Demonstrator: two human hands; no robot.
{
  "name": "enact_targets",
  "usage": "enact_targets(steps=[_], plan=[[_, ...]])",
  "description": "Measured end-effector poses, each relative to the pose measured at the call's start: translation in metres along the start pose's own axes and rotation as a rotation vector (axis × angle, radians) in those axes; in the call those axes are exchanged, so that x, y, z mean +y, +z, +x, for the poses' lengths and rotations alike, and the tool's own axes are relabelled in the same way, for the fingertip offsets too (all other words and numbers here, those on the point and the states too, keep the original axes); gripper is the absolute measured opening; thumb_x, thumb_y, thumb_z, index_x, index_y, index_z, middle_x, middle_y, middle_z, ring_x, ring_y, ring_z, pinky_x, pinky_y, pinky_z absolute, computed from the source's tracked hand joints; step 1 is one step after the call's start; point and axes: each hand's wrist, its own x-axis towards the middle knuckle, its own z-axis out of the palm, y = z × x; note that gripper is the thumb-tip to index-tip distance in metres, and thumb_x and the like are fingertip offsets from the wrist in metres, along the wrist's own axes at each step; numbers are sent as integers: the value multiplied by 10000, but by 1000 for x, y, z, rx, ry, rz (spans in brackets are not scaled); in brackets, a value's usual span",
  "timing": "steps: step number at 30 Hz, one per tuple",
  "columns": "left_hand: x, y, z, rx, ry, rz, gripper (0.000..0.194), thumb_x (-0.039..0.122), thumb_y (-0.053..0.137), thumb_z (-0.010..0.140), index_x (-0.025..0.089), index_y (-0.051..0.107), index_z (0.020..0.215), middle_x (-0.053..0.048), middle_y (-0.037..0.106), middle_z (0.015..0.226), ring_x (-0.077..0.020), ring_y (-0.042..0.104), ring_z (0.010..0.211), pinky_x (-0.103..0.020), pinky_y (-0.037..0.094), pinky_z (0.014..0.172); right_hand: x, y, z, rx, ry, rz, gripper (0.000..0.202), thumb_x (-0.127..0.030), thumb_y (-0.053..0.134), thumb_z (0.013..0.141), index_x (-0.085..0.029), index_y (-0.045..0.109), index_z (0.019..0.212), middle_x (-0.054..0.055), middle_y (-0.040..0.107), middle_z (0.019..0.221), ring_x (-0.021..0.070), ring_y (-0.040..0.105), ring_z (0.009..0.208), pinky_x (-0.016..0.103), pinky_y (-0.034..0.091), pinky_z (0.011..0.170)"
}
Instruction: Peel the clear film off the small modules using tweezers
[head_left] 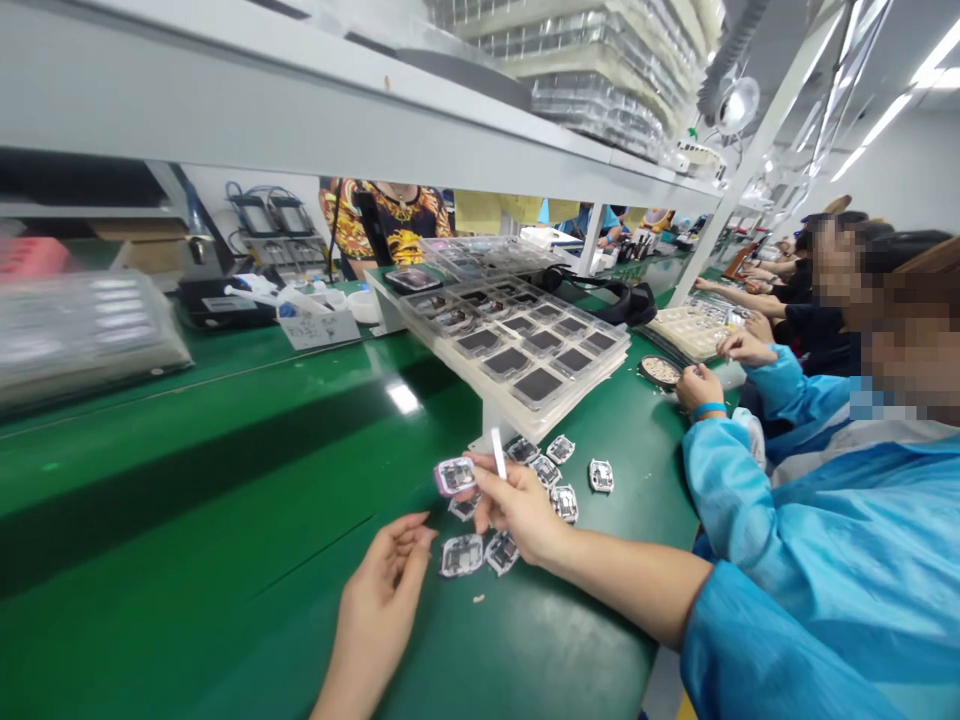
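"Frame (pixel 456 477) in the right hand (pixel 525 512): how is it held?"

"Pinched at its right edge between thumb and fingers, above the green table (pixel 570 640). The pinkish rim shows; the parts inside are too small to name."

"And the white stick (pixel 498 452)?"

"It slants up from the same hand. Its lower end is hidden there, so I can't tell whether the fingers grip it."

"The left hand (pixel 390 572)?"

"Half open, fingers loosely curled, near the loose frames (pixel 461 555) but apart from them. Its forearm is cut off by the bottom edge."

"Are all those frames plain to see?"

"No. One lies partly covered, just below the held piece. Others are scattered in front of the tray (pixel 581 385), whose farther compartments are hard to read."

"What else is lost?"

"At far left, a clear pack (pixel 82 325) is blurred. The shelf (pixel 450 125) hides the head of the person in a patterned top (pixel 401 225). At right, a co-worker in a blue jacket (pixel 795 500) runs out of view."
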Motion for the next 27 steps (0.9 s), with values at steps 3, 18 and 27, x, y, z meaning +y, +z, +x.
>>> enact_targets(steps=[3,18,27], plan=[[-3,0,1,-8,-8,-18,530,620,688,689,180,654,982,-75,722,860,-239,710,795,-358,583,743,1,0,1,0,8,-21,644,-515,755,690,-112,658,1183,-4,696,662,44,511,365,187,138,360],[13,-5,1,-73,7,-258,457,514,783,569,217,665,896,-80,784,831,-304,738,757,-387,591,681,-52,27,-45,-502,-90,-455,324,-398,691,778,-136,732,963,-57,573,568,46,487,385,163,362,384],[14,-6,-1,18,54,-120,553,618,706,602,169,654,922,-87,730,736,-253,673,658,-365,546,617,-221,67,-38,-230,-723,-583,303,-289,590,840,-155,704,1088,-84,533,452,76,497,403,191,383,446]])
